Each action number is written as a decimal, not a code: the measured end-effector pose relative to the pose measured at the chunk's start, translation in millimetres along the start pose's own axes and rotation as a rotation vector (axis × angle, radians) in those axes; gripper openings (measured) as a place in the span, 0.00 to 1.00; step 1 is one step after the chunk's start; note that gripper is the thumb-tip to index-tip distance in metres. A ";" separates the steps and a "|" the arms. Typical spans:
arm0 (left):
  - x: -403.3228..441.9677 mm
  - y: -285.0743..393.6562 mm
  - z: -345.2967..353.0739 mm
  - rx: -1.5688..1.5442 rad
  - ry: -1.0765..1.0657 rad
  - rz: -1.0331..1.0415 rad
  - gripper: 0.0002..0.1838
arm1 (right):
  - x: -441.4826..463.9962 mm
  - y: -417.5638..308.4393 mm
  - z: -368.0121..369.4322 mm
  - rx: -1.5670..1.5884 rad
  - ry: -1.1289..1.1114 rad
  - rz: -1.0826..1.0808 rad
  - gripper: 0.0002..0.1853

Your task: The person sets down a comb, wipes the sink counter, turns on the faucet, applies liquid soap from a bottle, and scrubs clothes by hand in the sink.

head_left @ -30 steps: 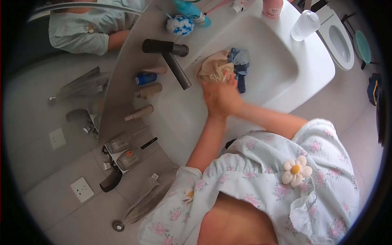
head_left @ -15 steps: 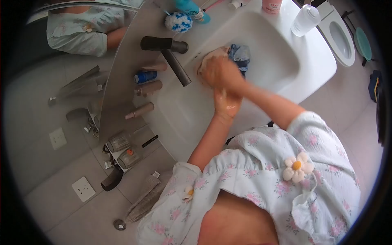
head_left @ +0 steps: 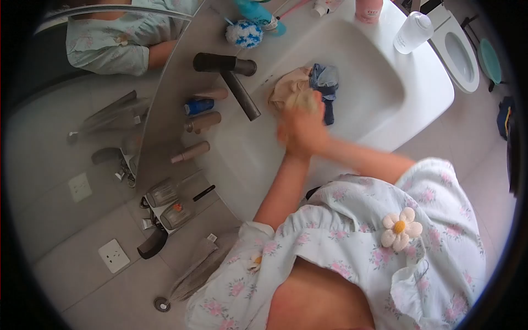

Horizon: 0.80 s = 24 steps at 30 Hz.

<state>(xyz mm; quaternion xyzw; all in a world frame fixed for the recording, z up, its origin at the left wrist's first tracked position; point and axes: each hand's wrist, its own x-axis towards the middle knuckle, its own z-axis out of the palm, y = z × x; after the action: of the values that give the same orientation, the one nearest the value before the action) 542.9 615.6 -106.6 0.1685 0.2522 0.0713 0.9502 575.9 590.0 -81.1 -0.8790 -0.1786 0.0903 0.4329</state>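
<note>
Both hands are together over the white washbasin (head_left: 366,118), smeared by motion. My right hand (head_left: 305,129) lies across my left wrist, its fingers curling over the far side. My left hand (head_left: 306,102) reaches out beyond it, pale and blurred, perhaps with lather. Its fingers cannot be made out clearly, nor whether it holds anything. Just past the hands, a beige cloth (head_left: 286,88) and a crumpled blue cloth (head_left: 324,80) lie in the basin, side by side. A black faucet (head_left: 236,82) stands left of them; no stream of water shows from it.
A blue-and-white pouf (head_left: 245,34) and a teal bottle (head_left: 264,16) stand on the far rim. At the right corner are a pink bottle (head_left: 368,10) and a clear bottle (head_left: 412,33). A mirror (head_left: 104,121) borders the left, with several bottles beside it. A toilet (head_left: 456,58) stands right.
My right hand has slid toward me, from over my left hand down to the wrist. More of the beige and blue cloths shows now.
</note>
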 end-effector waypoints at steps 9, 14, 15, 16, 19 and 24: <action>-33.2 6.0 -11.9 -0.166 -0.248 -0.313 0.33 | 67.4 59.0 -5.1 0.083 -0.285 -0.304 0.14; -33.5 27.9 21.1 -0.728 -0.016 -0.313 0.31 | -34.5 7.4 -2.7 0.030 -0.087 -0.324 0.16; -24.1 18.1 4.0 -0.476 0.039 -0.204 0.30 | -15.9 20.1 -0.6 0.079 -0.153 -0.343 0.17; -18.6 7.9 -13.6 -0.222 0.099 -0.092 0.30 | 13.2 30.2 4.2 0.109 -0.243 -0.240 0.17; -11.3 5.7 -8.1 -0.009 -0.033 0.023 0.30 | 56.1 37.5 -6.6 0.120 -0.330 0.004 0.18; -8.2 1.9 -42.7 -0.077 -0.230 0.029 0.32 | -11.1 -2.6 14.8 -0.038 0.007 -0.125 0.17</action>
<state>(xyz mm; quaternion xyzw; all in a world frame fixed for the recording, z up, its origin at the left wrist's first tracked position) 514.3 627.7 -137.1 0.1424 0.1360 0.0750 0.9775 560.5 597.9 -88.0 -0.8746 -0.2333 0.0564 0.4213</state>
